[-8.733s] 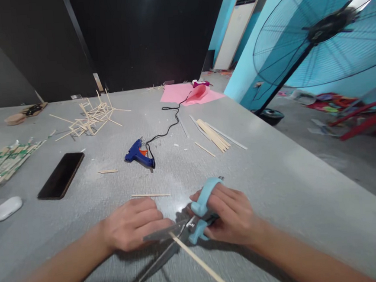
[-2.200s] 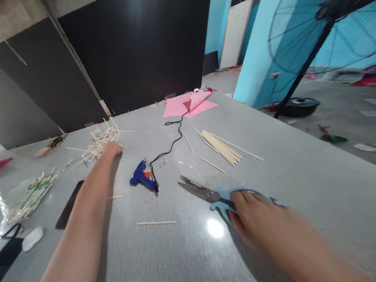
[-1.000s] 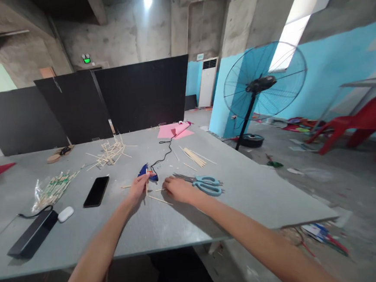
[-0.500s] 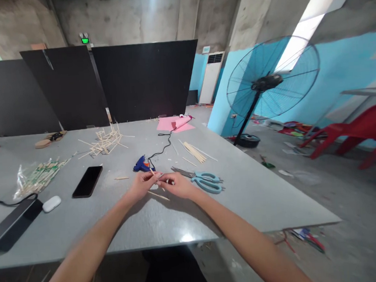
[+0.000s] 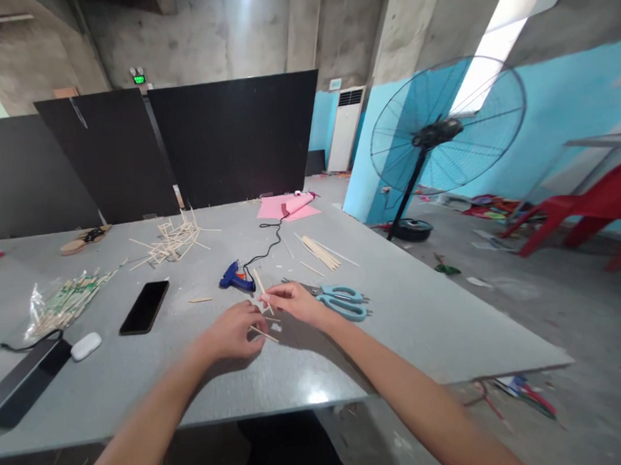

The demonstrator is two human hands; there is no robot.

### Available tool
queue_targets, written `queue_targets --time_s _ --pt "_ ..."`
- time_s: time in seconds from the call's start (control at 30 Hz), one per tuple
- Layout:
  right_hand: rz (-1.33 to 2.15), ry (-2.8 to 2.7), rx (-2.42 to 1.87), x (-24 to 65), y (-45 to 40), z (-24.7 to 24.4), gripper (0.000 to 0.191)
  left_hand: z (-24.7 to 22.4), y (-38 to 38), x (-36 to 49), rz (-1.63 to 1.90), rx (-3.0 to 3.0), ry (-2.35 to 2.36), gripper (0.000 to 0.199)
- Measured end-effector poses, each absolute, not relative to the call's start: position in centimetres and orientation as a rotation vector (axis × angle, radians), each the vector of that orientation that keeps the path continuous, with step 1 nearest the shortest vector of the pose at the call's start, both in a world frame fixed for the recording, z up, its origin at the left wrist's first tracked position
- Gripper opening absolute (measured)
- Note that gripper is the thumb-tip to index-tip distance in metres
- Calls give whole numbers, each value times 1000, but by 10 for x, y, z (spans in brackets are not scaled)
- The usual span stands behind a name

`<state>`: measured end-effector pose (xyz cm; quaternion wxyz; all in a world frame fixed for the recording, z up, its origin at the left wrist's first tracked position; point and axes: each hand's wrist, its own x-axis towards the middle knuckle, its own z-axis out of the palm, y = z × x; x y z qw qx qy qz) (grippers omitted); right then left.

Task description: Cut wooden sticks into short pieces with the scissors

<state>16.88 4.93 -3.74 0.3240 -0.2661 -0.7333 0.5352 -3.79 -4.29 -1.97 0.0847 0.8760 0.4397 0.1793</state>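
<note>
A thin wooden stick stands tilted in the pinched fingers of my right hand, just above the table. My left hand is low over the table beside it, fingers curved and thumb apart. Another wooden stick lies on the table, with one end at the gap between that thumb and the fingers; no firm grip on it shows. A small whitish scrap lies close by. Behind my hands rests a blue glue gun with a black cord. Scissors with light blue handles lie right of my right hand.
A tangled frame of sticks stands farther back. Loose flat sticks and pink paper lie at the right rear. Leftward are a phone, a white case, a black box and bagged sticks.
My hands have parted. The left moved left and down toward the stick on the table; the right keeps a stick, now more visible. The view has shifted slightly.
</note>
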Motion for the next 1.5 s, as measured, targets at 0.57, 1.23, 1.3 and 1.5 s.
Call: queue_targets --time_s 0.57,1.23,1.3,1.5 --pt "1400 -1876 -763 165 70 -64 40 -45 -5 -67 661 2541 1505 19" --pt "1067 -1980 -789 168 64 -63 52 -39 -1 -64 711 2333 1486 13" --pt "1067 -1938 -778 169 63 -60 70 -39 -1 -64 703 2343 1489 13" --pt "1239 -1838 -761 172 58 -45 52 -42 0 -65 739 2347 1485 14"
